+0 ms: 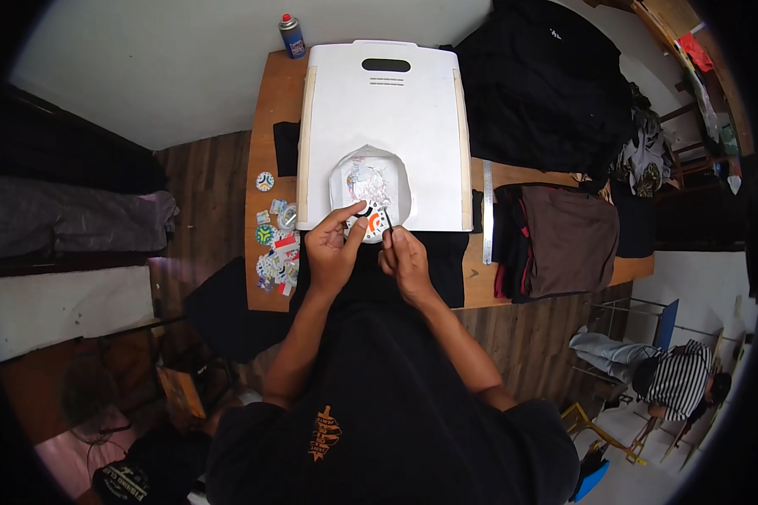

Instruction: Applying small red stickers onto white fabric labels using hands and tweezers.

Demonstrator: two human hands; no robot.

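Note:
My left hand [332,246] pinches a round white sticker sheet with an orange and black design [370,220] at the near edge of a white board [385,109]. My right hand [404,257] holds a thin dark tool [388,220] whose tip touches that sticker. Behind it, a clear plastic bag of printed stickers [369,178] lies on the board. A black garment [442,261] lies under both hands on the wooden table [269,109].
Several small round and square stickers [276,244] lie left of my hands. A blue spray can [291,35] stands at the far left corner. A metal ruler [487,210], folded brown and black clothes [564,240] and a black jacket [547,84] are to the right. A person in a striped shirt [678,379] sits lower right.

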